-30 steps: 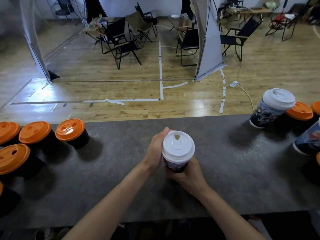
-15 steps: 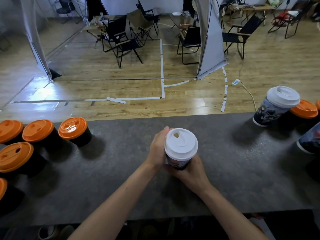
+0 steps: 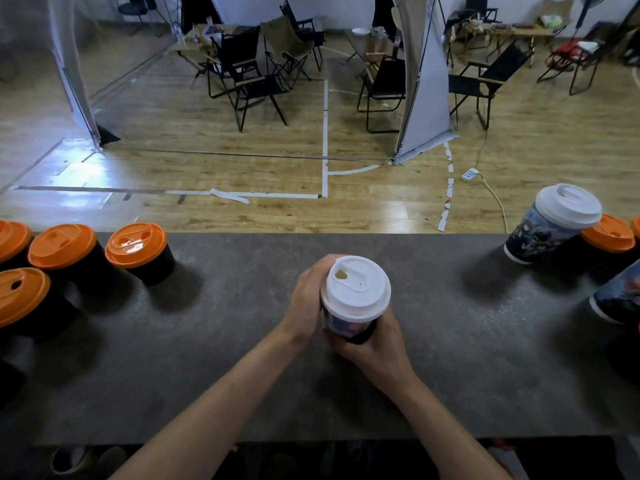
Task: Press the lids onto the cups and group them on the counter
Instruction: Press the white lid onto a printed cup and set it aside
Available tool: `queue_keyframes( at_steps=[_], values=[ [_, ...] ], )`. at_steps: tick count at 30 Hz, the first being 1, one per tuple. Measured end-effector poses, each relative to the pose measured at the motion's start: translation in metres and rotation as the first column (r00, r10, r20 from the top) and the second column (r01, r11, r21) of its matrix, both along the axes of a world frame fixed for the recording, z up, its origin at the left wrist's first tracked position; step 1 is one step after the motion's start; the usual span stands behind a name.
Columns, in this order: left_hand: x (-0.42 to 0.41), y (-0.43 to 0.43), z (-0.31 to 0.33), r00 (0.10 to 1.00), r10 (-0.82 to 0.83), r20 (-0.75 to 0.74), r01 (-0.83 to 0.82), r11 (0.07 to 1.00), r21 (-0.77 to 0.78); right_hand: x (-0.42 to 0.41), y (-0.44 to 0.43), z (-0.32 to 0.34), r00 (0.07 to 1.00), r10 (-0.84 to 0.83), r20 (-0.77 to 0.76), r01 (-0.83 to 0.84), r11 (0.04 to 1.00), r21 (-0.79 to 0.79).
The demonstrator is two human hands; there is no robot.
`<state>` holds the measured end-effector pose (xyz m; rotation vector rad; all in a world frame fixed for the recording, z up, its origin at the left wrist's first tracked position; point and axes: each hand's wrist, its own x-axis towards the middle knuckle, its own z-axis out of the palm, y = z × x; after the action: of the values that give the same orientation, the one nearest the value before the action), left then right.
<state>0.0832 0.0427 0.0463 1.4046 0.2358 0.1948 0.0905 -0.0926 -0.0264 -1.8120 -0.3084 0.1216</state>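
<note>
Head camera view: a dark grey speckled counter (image 3: 242,375) is being looked down on, with a wooden floor (image 3: 207,150) lying beyond its far edge. The floor is being crossed by white tape lines (image 3: 325,133). Black folding chairs (image 3: 249,77), a white fabric panel (image 3: 426,109) and a white power strip (image 3: 470,174) are being shown further back.

At the middle of the counter one printed paper cup (image 3: 343,327) is being gripped by both hands. The left hand (image 3: 306,299) is being wrapped round its left side, and the right hand (image 3: 375,344) is being curled round its lower wall from the near side. A white lid (image 3: 356,292) is sitting on its rim. Whether the cup's base is touching the counter cannot be told.

At the left end four orange-lidded black cups (image 3: 136,247) are standing close together, one of them cut by the frame edge. At the right end one white-lidded printed cup (image 3: 550,223) is standing at the far edge, two orange lids (image 3: 609,233) are showing just beside it, and one further printed cup (image 3: 620,299) is being cut off by the frame.
</note>
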Motion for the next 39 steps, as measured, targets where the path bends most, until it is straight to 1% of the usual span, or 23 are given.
queue_keyframes(
  at_steps=[2, 3, 8, 11, 13, 16, 19, 20, 21, 22, 25, 26, 27, 30, 31, 33, 36, 37, 39],
  values=[
    [0.003, 0.003, 0.003, 0.996, -0.085, -0.034, 0.082, 0.995, -0.063, 0.0, -0.001, -0.002, 1.0, 0.018, 0.012, -0.018, 1.0, -0.011],
    [0.004, 0.002, 0.006, 0.994, -0.102, -0.031, 0.099, 0.993, -0.07, 0.001, -0.001, -0.002, 0.999, 0.027, 0.017, -0.027, 1.0, -0.012],
    [-0.002, -0.01, -0.011, 0.995, 0.048, 0.091, -0.045, 0.998, -0.034, 0.003, 0.003, -0.003, 0.998, 0.065, 0.019, -0.065, 0.997, 0.03],
    [-0.003, -0.009, -0.018, 0.983, 0.086, 0.16, -0.085, 0.996, -0.015, 0.003, 0.002, -0.006, 0.998, 0.06, 0.035, -0.062, 0.997, 0.043],
    [-0.003, -0.009, -0.018, 0.982, 0.088, 0.168, -0.086, 0.996, -0.018, 0.004, 0.002, -0.008, 0.997, 0.065, 0.051, -0.066, 0.997, 0.03],
    [-0.001, -0.009, -0.012, 0.99, 0.053, 0.128, -0.05, 0.998, -0.028, 0.002, 0.001, -0.005, 0.998, 0.043, 0.04, -0.044, 0.998, 0.035],
    [0.002, 0.001, -0.002, 0.992, -0.121, -0.028, 0.117, 0.985, -0.128, 0.0, 0.0, -0.005, 0.999, 0.039, 0.005, -0.039, 0.999, 0.002],
    [0.003, 0.002, 0.001, 0.987, -0.153, -0.055, 0.144, 0.979, -0.145, 0.0, 0.0, -0.005, 0.999, 0.039, 0.001, -0.039, 0.999, -0.011],
    [0.002, 0.0, 0.002, 0.988, -0.141, -0.059, 0.13, 0.979, -0.155, 0.0, 0.0, -0.004, 0.999, 0.038, 0.004, -0.038, 0.999, -0.018],
    [0.001, -0.003, 0.002, 0.995, -0.09, -0.046, 0.082, 0.986, -0.147, 0.001, 0.001, -0.003, 0.999, 0.036, 0.009, -0.036, 0.999, -0.015],
    [-0.005, -0.016, -0.007, 0.993, 0.107, 0.044, -0.105, 0.993, -0.06, 0.004, 0.003, -0.002, 1.0, 0.021, 0.014, -0.021, 1.0, -0.002],
    [-0.005, -0.017, -0.009, 0.99, 0.128, 0.064, -0.125, 0.991, -0.051, 0.003, 0.003, -0.003, 1.0, 0.015, 0.011, -0.015, 1.0, -0.003],
    [-0.004, -0.014, -0.008, 0.991, 0.114, 0.067, -0.11, 0.992, -0.057, 0.002, 0.002, -0.003, 1.0, 0.005, 0.01, -0.005, 1.0, -0.008],
    [0.005, -0.002, 0.005, 0.996, -0.085, 0.015, 0.086, 0.993, -0.078, -0.001, -0.002, -0.003, 1.0, 0.001, 0.013, -0.001, 1.0, -0.012],
    [0.006, -0.001, 0.009, 0.994, -0.111, -0.005, 0.11, 0.991, -0.074, -0.001, -0.002, -0.002, 1.0, 0.011, 0.021, -0.011, 1.0, -0.012],
    [0.003, -0.003, 0.008, 0.999, -0.045, -0.012, 0.044, 0.998, -0.049, -0.001, 0.0, 0.001, 0.999, 0.026, 0.042, -0.026, 1.0, -0.004],
    [-0.003, -0.01, -0.005, 0.992, 0.101, 0.072, -0.102, 0.995, 0.018, 0.0, 0.003, 0.001, 0.999, 0.026, 0.03, -0.027, 0.999, 0.032],
    [-0.005, -0.01, -0.007, 0.989, 0.12, 0.082, -0.122, 0.992, 0.014, -0.001, 0.003, 0.0, 1.0, 0.017, 0.021, -0.017, 1.0, 0.024],
    [-0.002, -0.006, -0.006, 0.996, 0.065, 0.062, -0.064, 0.998, -0.016, -0.003, 0.001, -0.001, 1.0, 0.003, 0.021, -0.002, 1.0, -0.012]
  ],
)
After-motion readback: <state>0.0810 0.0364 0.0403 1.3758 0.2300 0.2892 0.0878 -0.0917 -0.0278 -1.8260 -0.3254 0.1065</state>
